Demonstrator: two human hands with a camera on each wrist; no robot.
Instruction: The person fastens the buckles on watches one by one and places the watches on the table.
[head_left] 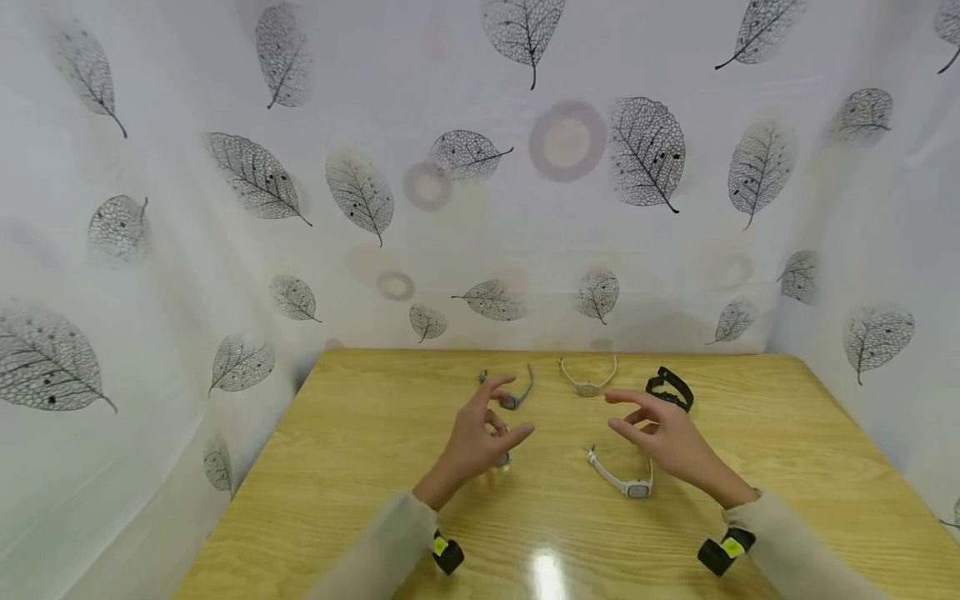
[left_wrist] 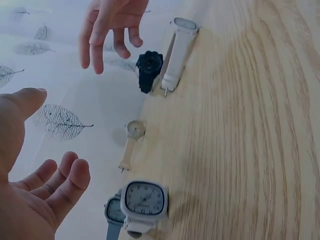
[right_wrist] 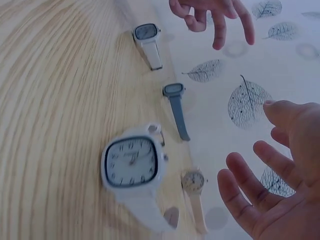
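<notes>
My left hand (head_left: 474, 435) hovers over the left middle of the table, fingers loosely bent and thumb apart, holding nothing. Beneath it, a white watch with a squarish dial (left_wrist: 145, 197) is mostly hidden in the head view. Just beyond its fingers lies a grey-blue watch (head_left: 510, 401). My right hand (head_left: 670, 435) hovers opposite, likewise holding nothing, its fingers relaxed. Below that hand is another white squarish watch (head_left: 637, 490), strap spread open. A black watch (head_left: 681, 385) sits behind the right hand. Between the hands, farther back, lies a cream watch with a small round dial (head_left: 587, 389).
The wooden table (head_left: 337, 483) ends at the back against a pale curtain (head_left: 465, 242) printed with dark leaves, which also hangs along both sides. Both wrists carry a small black device, such as the one on the right sleeve (head_left: 716, 557).
</notes>
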